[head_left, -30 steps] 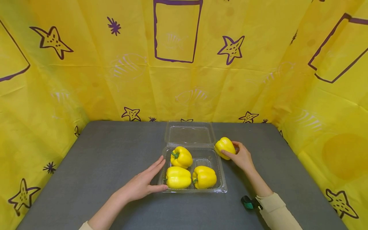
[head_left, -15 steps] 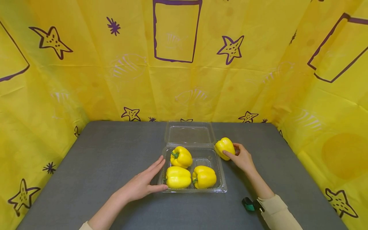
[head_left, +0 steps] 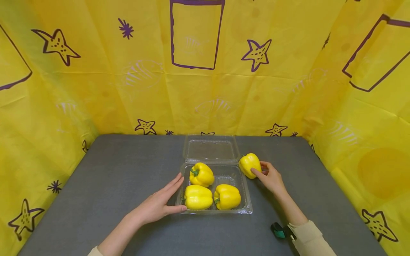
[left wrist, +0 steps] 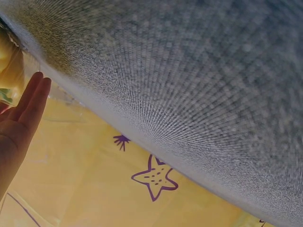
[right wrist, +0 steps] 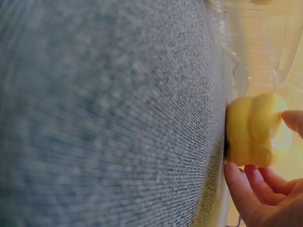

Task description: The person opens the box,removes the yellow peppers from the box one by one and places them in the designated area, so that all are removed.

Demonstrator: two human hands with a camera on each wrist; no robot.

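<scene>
Blocking most of both wrist views is the grey desk (head_left: 105,185) surface, shot close and blurred. The left wrist view catches only a sliver of the left hand (left wrist: 19,123) at the frame edge, w/ the clear container barely readable in the top-left corner. The right wrist view shows the loose pepper (right wrist: 253,130) as a soft yellow blob, stem not visible, and just the fingertips (right wrist: 241,189) of the right hand.

From the head view: the left hand (head_left: 157,204) lies w/ fingers straight and together, flat along the left side of the clear plastic container (head_left: 246,204), thumb tip at its front-left corner; it grips nothing. The right hand (head_left: 270,176) has fingers curled round the loose pepper (head_left: 250,165), thumb on the near face, the others behind. This pepper sits on the desk just outside the container's back-right corner, touching or nearly touching the rim; can't tell which.

Inside the container: three yellow peppers (head_left: 198,196), one at back-left, two side by side in front. The lid (head_left: 211,149) lies open, folded back behind.
</scene>
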